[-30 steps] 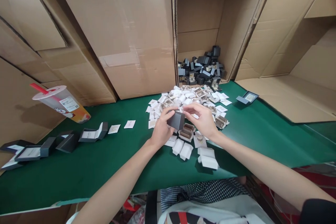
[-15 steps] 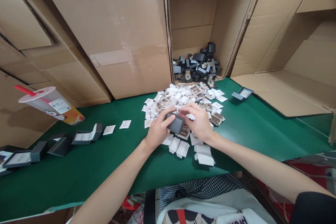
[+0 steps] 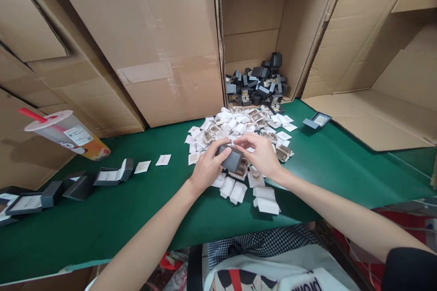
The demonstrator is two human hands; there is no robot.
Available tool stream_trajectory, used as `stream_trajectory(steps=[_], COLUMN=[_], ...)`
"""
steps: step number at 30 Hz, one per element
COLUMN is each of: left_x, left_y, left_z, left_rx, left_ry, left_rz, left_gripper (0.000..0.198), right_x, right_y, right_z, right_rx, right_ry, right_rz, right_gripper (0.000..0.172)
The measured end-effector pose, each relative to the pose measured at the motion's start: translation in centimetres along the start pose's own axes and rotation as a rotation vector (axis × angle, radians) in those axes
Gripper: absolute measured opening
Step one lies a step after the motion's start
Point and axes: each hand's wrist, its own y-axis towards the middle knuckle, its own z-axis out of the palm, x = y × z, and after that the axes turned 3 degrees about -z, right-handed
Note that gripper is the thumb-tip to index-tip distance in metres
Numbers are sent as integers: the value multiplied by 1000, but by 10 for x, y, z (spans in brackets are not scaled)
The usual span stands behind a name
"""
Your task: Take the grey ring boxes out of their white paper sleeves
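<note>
Your left hand grips the dark box, just left of your right hand, whose hold is unclear.

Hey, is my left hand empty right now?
No, your left hand holds a dark grey box, with its thumb against the box, in front of the pile of white pieces.

The green worktop is backed by tall brown cardboard, with one broad panel marked by a pale strip of tape, an open box set beside it and a flap spread flat at the right, while the surface is lit with a soft sheen.
</note>
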Motion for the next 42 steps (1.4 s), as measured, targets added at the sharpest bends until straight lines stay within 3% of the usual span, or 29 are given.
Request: stream_trajectory(steps=[7, 20, 31, 36, 42], left_x=[1, 2, -1, -2, -11], left_y=[-2, 1, 3, 5, 6], left_z=[2, 1, 1, 4, 8], left_rx=[40, -32, -37, -90, -220], left_ry=[40, -102, -90, -229, -436], left_rz=[-8, -15, -8, -101, -331], left_gripper=[73, 78, 78, 69, 70], right_x=[-1, -2, -4, -7, -3], right_y=[3, 3, 6, 7, 10], right_z=[-4, -5, -6, -8, -6], right_rx=[57, 80, 113, 98, 119], right_ry=[-122, -72, -153, -24, 332], right_rz=[-37, -53, -195, -70, 253], right_gripper=[9, 12, 17, 13, 24])
